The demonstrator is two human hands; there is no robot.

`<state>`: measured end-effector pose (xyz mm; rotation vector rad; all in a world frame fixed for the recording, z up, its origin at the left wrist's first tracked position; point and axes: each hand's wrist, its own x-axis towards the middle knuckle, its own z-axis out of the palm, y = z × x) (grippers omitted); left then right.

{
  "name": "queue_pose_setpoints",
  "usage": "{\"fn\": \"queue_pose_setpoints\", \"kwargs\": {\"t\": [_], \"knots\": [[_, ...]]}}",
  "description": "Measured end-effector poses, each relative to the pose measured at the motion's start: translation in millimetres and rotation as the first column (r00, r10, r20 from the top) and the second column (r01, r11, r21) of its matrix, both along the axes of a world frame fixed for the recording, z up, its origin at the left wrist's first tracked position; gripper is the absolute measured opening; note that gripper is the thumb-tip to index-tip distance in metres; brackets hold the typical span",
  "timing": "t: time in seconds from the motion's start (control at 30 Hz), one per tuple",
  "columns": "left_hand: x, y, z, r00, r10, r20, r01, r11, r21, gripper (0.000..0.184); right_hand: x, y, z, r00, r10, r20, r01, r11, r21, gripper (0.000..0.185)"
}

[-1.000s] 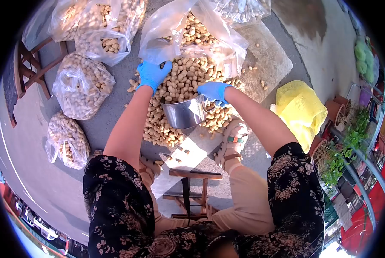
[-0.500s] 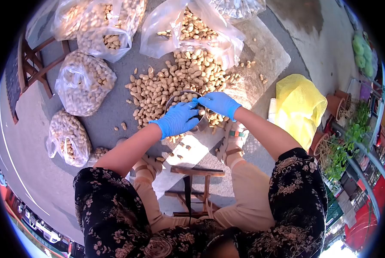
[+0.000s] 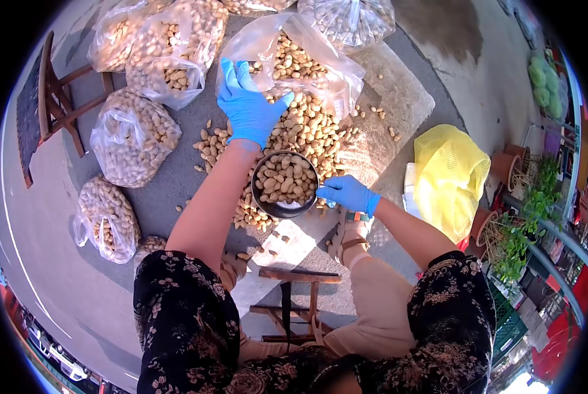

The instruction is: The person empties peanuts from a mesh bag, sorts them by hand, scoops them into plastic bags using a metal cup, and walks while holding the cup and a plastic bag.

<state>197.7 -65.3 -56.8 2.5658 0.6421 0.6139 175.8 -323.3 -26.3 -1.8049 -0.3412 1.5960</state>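
Observation:
In the head view my left hand, in a blue glove, reaches to the near left edge of an open plastic bag of peanuts. Its fingers are spread, and I cannot tell whether they touch the plastic. My right hand, also gloved in blue, is closed at the right side of a round metal pan, where a handle is mostly hidden by the fingers. Unshelled peanuts fill the pan. Around and beyond it spreads a loose heap of peanuts, spilling from the bag's mouth.
Tied bags of peanuts stand on the left, with more at the back. A yellow mesh sack lies to the right, near potted plants. A low wooden stool is between my legs; another wooden stool stands far left.
My left hand has left the pan and moved forward to the bag, opening its fingers. My right hand has shifted to the pan's right side. The pan's peanuts are now in full view.

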Motion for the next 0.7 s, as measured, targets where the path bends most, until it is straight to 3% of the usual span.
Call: {"fn": "queue_pose_setpoints", "kwargs": {"t": [0.1,0.13,0.17,0.2,0.23,0.3,0.33,0.37,0.4,0.5,0.53,0.6,0.7], "knots": [[23,43,-27,0.992,0.026,-0.120,-0.019,0.998,0.053,0.050,35,10,36,0.989,-0.142,0.042,0.140,0.989,0.040,0.036],[26,54,-29,0.997,0.063,-0.051,-0.075,0.955,-0.288,0.043,47,14,49,0.981,-0.186,0.058,0.183,0.982,0.054,0.034],[27,65,-26,0.993,0.117,0.000,-0.094,0.796,-0.598,0.037,58,19,61,0.965,-0.249,0.082,0.243,0.968,0.067,0.032],[30,72,-25,0.983,0.182,0.029,-0.076,0.543,-0.836,0.032,69,25,71,0.945,-0.311,0.105,0.303,0.949,0.082,0.031],[30,67,15,0.974,0.221,0.054,-0.048,0.433,-0.900,0.023,77,33,77,0.907,-0.394,0.146,0.380,0.918,0.115,0.029],[34,66,56,0.968,0.242,0.068,0.051,0.077,-0.996,0.022,87,54,82,0.804,-0.528,0.274,0.474,0.847,0.243,0.025],[33,67,63,0.964,0.258,0.072,0.103,-0.110,-0.989,0.022,98,59,72,0.748,-0.445,0.492,0.364,0.895,0.257,0.023],[33,76,63,0.984,0.172,0.034,0.045,-0.060,-0.997,0.024,107,72,78,0.571,-0.316,0.758,0.234,0.947,0.219,0.021],[32,80,62,0.989,0.135,0.059,0.068,-0.060,-0.996,0.024,115,89,85,0.313,-0.169,0.935,0.118,0.983,0.138,0.019],[39,78,97,0.990,0.057,0.126,0.127,-0.015,-0.992,0.027,143,128,76,-0.045,-0.057,0.997,-0.129,0.990,0.051,0.016],[38,81,97,0.986,0.030,0.163,0.163,-0.012,-0.987,0.027,154,138,59,-0.142,0.039,0.989,-0.184,0.981,-0.065,0.011],[42,90,94,0.972,-0.024,0.234,0.234,-0.007,-0.972,0.027,158,163,43,-0.193,0.354,0.915,-0.173,0.906,-0.387,0.020],[43,103,90,0.970,-0.024,0.242,0.241,-0.027,-0.970,0.028,146,190,52,-0.172,0.513,0.841,-0.268,0.797,-0.541,0.016]]}}
